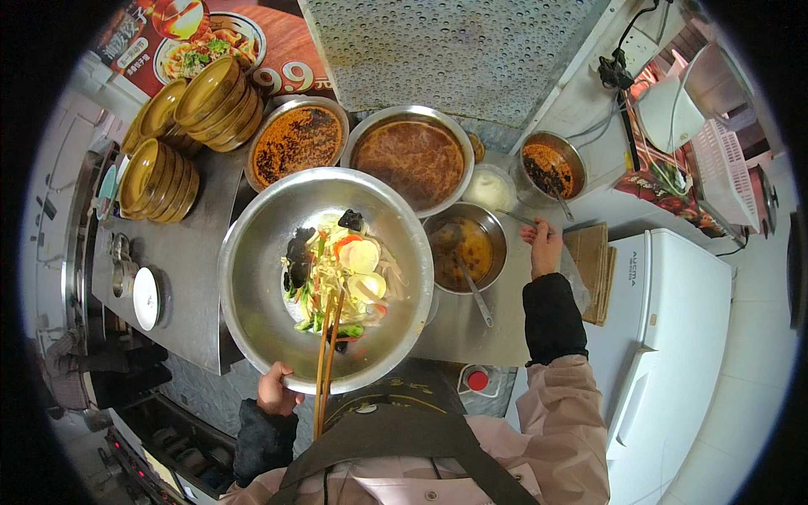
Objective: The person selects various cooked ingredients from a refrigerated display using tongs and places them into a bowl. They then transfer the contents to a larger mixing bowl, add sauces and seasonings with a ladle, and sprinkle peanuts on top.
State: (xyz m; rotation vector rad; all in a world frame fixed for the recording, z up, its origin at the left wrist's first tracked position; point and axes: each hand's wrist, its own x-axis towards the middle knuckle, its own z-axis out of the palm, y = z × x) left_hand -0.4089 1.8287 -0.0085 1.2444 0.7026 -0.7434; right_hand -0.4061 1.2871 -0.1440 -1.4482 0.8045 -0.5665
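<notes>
My left hand [277, 390] is closed on the near rim of a large steel mixing bowl [252, 278], tilted up in front of me. In the bowl lie sliced egg, shredded vegetables, greens and black fungus [358, 261]. A pair of wooden chopsticks [328, 362] leans from the food over the near rim. Off to the right, my right hand [543, 244] pinches the handle of a metal spoon [515, 218]. The spoon's other end reaches the tub of white seasoning [488, 188]; its tip is hard to make out.
Behind the bowl stand a basin of chili oil [299, 143] and a basin of brown broth [410, 162]. A pot of yellowish sauce [471, 240] with a ladle and a chili pot [551, 164] are at right. Stacked brown bowls [160, 181] stand left; a white freezer [673, 337] stands right.
</notes>
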